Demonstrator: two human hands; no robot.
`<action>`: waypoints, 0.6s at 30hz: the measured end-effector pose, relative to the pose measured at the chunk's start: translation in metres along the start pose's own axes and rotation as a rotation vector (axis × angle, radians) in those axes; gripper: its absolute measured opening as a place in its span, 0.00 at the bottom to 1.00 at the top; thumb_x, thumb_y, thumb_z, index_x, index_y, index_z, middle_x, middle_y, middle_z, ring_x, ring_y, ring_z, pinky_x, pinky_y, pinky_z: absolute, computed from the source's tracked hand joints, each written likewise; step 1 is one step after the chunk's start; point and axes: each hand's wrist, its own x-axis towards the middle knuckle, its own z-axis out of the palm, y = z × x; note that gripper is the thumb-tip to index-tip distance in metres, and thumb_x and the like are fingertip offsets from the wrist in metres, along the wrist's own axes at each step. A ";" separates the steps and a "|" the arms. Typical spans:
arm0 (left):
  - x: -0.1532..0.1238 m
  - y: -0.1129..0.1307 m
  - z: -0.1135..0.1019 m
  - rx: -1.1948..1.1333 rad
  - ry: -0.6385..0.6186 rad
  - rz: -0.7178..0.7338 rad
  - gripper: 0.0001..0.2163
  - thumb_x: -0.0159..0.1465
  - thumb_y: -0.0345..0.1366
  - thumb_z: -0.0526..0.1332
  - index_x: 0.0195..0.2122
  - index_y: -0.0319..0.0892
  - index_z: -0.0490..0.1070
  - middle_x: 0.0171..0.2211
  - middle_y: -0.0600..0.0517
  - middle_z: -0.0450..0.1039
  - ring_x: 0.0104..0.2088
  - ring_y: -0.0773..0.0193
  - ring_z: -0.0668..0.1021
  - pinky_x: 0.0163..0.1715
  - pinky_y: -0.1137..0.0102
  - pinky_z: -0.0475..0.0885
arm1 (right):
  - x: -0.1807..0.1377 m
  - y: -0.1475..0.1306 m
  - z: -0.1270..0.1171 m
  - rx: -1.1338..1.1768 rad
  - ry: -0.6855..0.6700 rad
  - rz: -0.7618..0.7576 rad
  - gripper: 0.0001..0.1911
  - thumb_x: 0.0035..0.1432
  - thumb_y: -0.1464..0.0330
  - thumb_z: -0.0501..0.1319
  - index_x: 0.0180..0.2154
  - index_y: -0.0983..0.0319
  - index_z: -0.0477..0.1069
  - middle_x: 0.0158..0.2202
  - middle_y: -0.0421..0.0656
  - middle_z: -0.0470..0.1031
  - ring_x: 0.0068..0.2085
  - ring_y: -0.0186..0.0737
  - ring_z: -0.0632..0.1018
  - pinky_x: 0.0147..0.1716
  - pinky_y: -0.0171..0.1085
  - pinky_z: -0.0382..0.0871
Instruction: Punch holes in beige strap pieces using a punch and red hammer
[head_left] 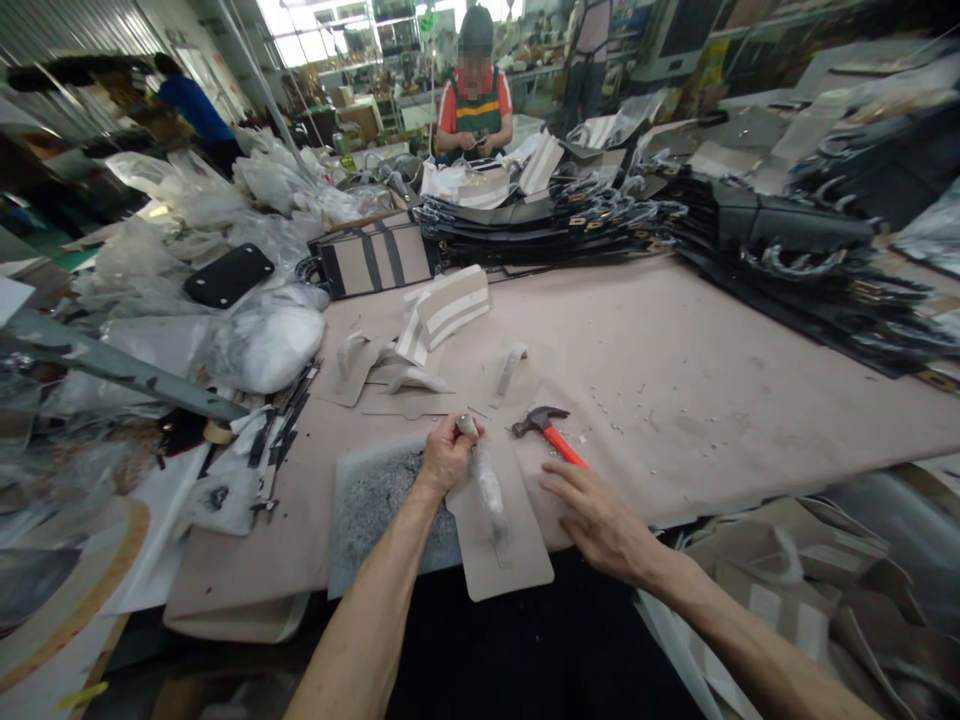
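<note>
My left hand (448, 457) pinches the upper end of a plastic-wrapped strap handle (489, 490), which lies along a beige panel with rounded corners (517, 570). The panel's near end juts past the table edge. My right hand (600, 520) is open, its fingers apart, beside the red grip of a claw hammer (559, 440). That hammer rests on the table, head to the left; the end of its grip is hidden by my fingers. Beneath my left forearm sits a grey, speckled slab (375, 500).
More beige panels with wrapped handles (412, 380) lie ahead, beside cream-striped pieces (454, 310). Black bag parts (540, 230) are piled at the back and right. Plastic bags (262, 335) crowd the left, near a metal bar (127, 365). A co-worker (474, 110) sits across.
</note>
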 end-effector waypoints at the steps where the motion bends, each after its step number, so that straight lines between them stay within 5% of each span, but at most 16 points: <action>1: 0.001 0.000 -0.001 0.036 -0.016 0.016 0.07 0.60 0.35 0.62 0.40 0.42 0.72 0.36 0.50 0.80 0.38 0.62 0.80 0.40 0.70 0.73 | 0.000 0.007 0.001 -0.049 0.081 0.101 0.26 0.58 0.75 0.55 0.59 0.63 0.63 0.63 0.54 0.62 0.63 0.51 0.65 0.61 0.51 0.62; 3: 0.002 0.001 -0.003 0.111 -0.061 0.057 0.06 0.60 0.33 0.61 0.39 0.42 0.73 0.35 0.51 0.80 0.37 0.62 0.79 0.39 0.71 0.72 | 0.001 0.019 0.003 -0.164 0.149 0.307 0.22 0.60 0.71 0.56 0.56 0.66 0.65 0.57 0.57 0.66 0.57 0.54 0.69 0.56 0.50 0.65; 7: 0.004 -0.002 -0.007 0.190 -0.124 0.127 0.07 0.61 0.32 0.60 0.39 0.42 0.74 0.35 0.51 0.78 0.37 0.63 0.78 0.39 0.72 0.71 | 0.009 0.029 0.001 -0.183 0.013 0.595 0.07 0.58 0.69 0.58 0.40 0.64 0.67 0.39 0.50 0.70 0.42 0.48 0.73 0.43 0.44 0.67; 12: -0.001 -0.004 -0.006 0.174 -0.097 0.157 0.07 0.61 0.31 0.59 0.39 0.42 0.74 0.35 0.52 0.77 0.36 0.64 0.77 0.38 0.72 0.70 | 0.028 0.008 -0.017 0.673 -0.178 0.965 0.06 0.53 0.70 0.57 0.33 0.59 0.59 0.26 0.36 0.63 0.23 0.33 0.66 0.23 0.33 0.61; 15: -0.004 -0.001 -0.005 0.176 -0.095 0.182 0.06 0.61 0.30 0.58 0.37 0.41 0.74 0.33 0.53 0.76 0.34 0.65 0.75 0.36 0.73 0.68 | 0.039 -0.021 -0.033 0.819 -0.198 0.939 0.07 0.59 0.61 0.52 0.34 0.58 0.58 0.24 0.34 0.62 0.18 0.30 0.61 0.17 0.32 0.57; 18: -0.006 0.003 -0.006 0.174 -0.105 0.183 0.06 0.61 0.30 0.58 0.36 0.41 0.74 0.31 0.53 0.75 0.33 0.65 0.74 0.35 0.73 0.68 | 0.050 -0.049 -0.048 0.553 0.067 0.687 0.14 0.64 0.54 0.48 0.33 0.57 0.56 0.22 0.34 0.61 0.19 0.32 0.62 0.19 0.32 0.54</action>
